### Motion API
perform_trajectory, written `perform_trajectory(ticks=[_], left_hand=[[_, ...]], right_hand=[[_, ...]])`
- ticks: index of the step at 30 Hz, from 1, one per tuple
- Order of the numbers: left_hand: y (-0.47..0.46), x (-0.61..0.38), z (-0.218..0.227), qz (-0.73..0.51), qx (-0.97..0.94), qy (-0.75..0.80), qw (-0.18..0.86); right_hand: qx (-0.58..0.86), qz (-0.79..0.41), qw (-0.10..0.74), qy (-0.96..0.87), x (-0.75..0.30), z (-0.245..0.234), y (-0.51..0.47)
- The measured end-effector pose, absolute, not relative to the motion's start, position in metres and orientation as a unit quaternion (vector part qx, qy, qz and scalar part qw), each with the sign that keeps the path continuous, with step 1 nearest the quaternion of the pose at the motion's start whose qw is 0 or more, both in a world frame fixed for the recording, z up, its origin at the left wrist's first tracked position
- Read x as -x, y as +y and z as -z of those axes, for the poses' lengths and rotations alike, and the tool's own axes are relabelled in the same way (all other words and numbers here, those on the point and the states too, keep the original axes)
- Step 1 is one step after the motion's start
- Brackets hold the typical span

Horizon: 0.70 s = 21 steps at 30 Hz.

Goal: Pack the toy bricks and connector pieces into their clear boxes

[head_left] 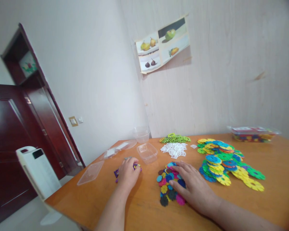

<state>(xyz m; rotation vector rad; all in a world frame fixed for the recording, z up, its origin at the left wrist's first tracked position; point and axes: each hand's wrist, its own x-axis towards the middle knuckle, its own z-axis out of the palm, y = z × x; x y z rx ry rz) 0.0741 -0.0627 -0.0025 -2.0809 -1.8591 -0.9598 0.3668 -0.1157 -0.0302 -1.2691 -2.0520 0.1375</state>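
Note:
My left hand (129,173) is curled over a small heap of purple and yellow plastic pieces (116,173), which show on both sides of it and between thumb and fingers. The rest of the heap is hidden beneath the palm. With fingers spread, my right hand (191,184) rests on the right side of a pile of small multicoloured flower-shaped discs (164,189). Just behind my left hand stands a clear rectangular tub (147,153). White plastic pieces (174,149) lie beyond the disc pile.
Larger flower discs (221,163) spread right of my right hand. Green pieces (175,139) and a lidded box of coloured pieces (253,134) lie at the back. A round clear tub (141,134) and a flat clear lid (90,173) are on the left of the wooden table (144,208).

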Motion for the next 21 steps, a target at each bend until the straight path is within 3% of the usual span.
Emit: perform_trajectory(ticks=[6,13,18,21], left_hand=[[-0.072,-0.075,0.007,0.187,0.71,-0.668,0.12],[-0.074,-0.074,0.007,0.163,0.724,-0.653,0.149],[-0.075,-0.08,0.002,0.201,0.733,-0.634,0.145],[-0.071,-0.083,0.003,0.295,0.732,-0.61,0.068]], right_hand=[[0.499,-0.065,0.356,-0.788,-0.367,0.033,-0.114],[0.508,-0.074,0.354,-0.782,-0.367,0.034,-0.112],[0.51,-0.071,0.363,-0.777,-0.367,0.032,-0.112],[0.509,-0.069,0.366,-0.776,-0.367,0.031,-0.113]])
